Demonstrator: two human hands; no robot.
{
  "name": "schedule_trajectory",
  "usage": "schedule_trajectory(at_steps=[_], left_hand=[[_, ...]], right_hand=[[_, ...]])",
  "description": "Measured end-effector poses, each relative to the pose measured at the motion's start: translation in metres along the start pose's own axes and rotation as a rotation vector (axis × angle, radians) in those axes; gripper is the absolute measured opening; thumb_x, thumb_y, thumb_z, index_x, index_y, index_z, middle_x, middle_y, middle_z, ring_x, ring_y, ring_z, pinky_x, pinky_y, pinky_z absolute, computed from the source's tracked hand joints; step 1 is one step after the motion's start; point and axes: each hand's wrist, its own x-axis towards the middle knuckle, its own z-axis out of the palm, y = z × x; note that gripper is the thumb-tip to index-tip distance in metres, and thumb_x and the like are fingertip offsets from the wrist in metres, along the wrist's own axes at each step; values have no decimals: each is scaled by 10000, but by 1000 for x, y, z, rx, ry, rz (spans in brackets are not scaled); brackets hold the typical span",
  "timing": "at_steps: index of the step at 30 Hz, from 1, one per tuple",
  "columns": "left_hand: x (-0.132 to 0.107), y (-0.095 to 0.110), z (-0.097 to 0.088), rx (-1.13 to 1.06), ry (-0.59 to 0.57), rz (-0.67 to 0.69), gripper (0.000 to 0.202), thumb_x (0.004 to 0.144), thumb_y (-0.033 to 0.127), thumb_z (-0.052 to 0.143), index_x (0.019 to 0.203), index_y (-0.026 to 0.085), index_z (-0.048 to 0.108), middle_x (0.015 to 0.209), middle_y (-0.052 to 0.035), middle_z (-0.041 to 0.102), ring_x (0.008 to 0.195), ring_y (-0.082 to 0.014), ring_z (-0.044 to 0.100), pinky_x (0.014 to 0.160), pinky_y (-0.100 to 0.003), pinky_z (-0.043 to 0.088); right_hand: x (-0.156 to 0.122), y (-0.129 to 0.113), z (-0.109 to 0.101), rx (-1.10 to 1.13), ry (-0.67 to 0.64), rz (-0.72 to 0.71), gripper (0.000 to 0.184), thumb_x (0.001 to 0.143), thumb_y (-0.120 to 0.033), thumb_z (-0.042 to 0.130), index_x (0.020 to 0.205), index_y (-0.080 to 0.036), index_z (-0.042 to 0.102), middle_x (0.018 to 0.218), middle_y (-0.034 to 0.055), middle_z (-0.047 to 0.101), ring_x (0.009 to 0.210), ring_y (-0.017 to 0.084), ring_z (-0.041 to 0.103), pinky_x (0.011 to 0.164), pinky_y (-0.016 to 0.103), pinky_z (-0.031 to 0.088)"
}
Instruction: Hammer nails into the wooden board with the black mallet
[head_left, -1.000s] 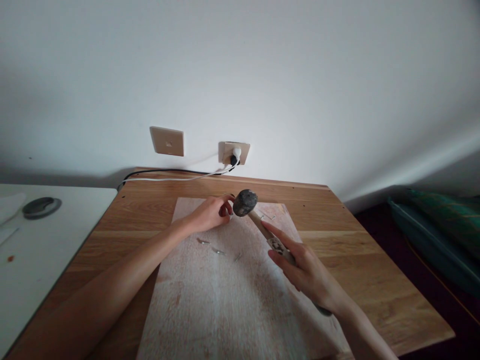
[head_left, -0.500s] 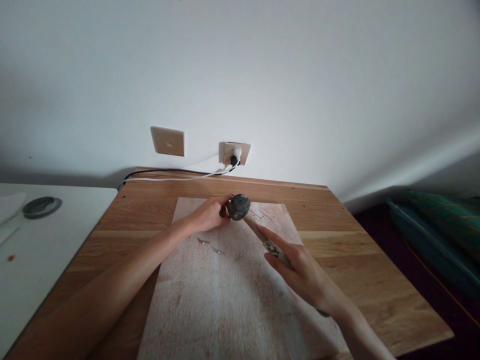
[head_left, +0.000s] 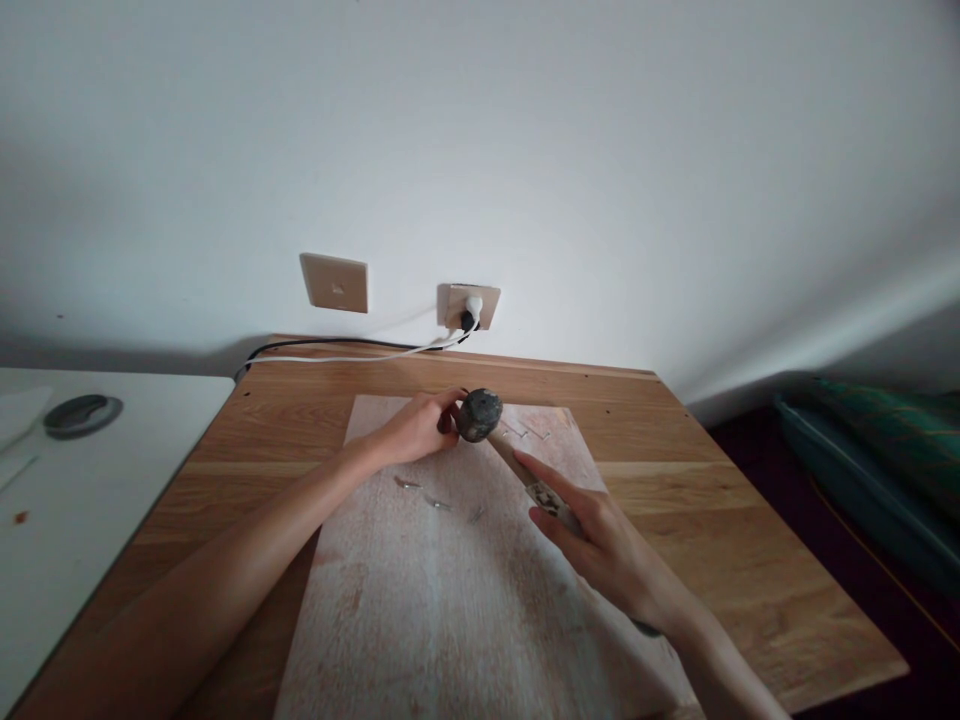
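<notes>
My right hand [head_left: 596, 535] is wrapped round the handle of a hammer [head_left: 481, 414], whose dark, rounded head is over the far part of a pale wooden board [head_left: 420, 610]. Right beside the hammer head, my left hand [head_left: 424, 425] has its fingers pinched together at the board; the head hides the fingertips and whatever they hold. Several nails show on the board. One nail [head_left: 409, 485] and another nail [head_left: 438, 503] lie nearer to me than my left hand, and a few nails [head_left: 534, 434] are to the right of the hammer head.
The board rests on a wooden table [head_left: 750, 590] against a white wall. Behind it, cables [head_left: 360, 350] run to a wall socket [head_left: 470, 306]. A white surface [head_left: 67, 560] on the left bears a dark round object [head_left: 82, 415]. Cushions [head_left: 885, 450] lie at right.
</notes>
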Motion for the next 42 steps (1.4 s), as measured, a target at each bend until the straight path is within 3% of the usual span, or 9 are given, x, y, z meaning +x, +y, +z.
schedule_trajectory(at_steps=[5,11,16,21,33,37,42], left_hand=[[0,2,-1,-3,-15,-24,504,733,23,638,1213,174,674,786,27,730,640,-135,645,610,-233,446],[0,4,-1,-4,-3,-5,468,734,12,628,1172,171,673,805,17,738,654,-133,649,613,-228,454],[-1,3,-2,-2,-1,9,436,738,14,615,1139,170,681,812,8,744,650,-132,650,614,-230,460],[-1,-1,0,3,4,18,459,747,35,619,1177,186,677,812,12,748,640,-133,652,613,-232,462],[0,-1,1,3,5,27,542,722,12,632,1233,188,667,853,4,756,697,-152,681,639,-243,474],[0,-2,2,-35,-9,-1,534,720,21,620,1223,199,643,842,21,742,670,-131,658,627,-231,463],[-1,-2,-1,-82,-60,-6,551,706,42,615,1226,218,578,898,22,720,676,-127,633,653,-245,469]], right_hand=[[-3,0,-1,2,13,6,569,1052,-330,530,1605,-200,501,1012,74,831,1080,306,776,986,479,613],[-2,-1,0,7,4,2,563,1040,-311,543,1589,-188,522,1225,99,801,1108,305,768,1027,487,595],[-2,0,2,36,11,1,570,1038,-285,558,1600,-206,506,1160,80,828,1263,321,708,1103,518,552],[-2,4,3,26,12,-28,571,1053,-301,542,1619,-257,471,1491,97,667,1347,309,657,1134,539,522],[-2,3,4,16,-3,-20,570,1049,-283,535,1614,-237,479,1463,96,689,1344,328,658,1120,544,540],[-13,6,4,15,22,6,576,1050,-309,547,1619,-258,472,1459,93,693,1335,327,665,1128,545,533],[-45,19,8,51,83,36,562,1048,-327,581,1603,-319,493,1488,71,670,1341,306,664,1134,508,533]])
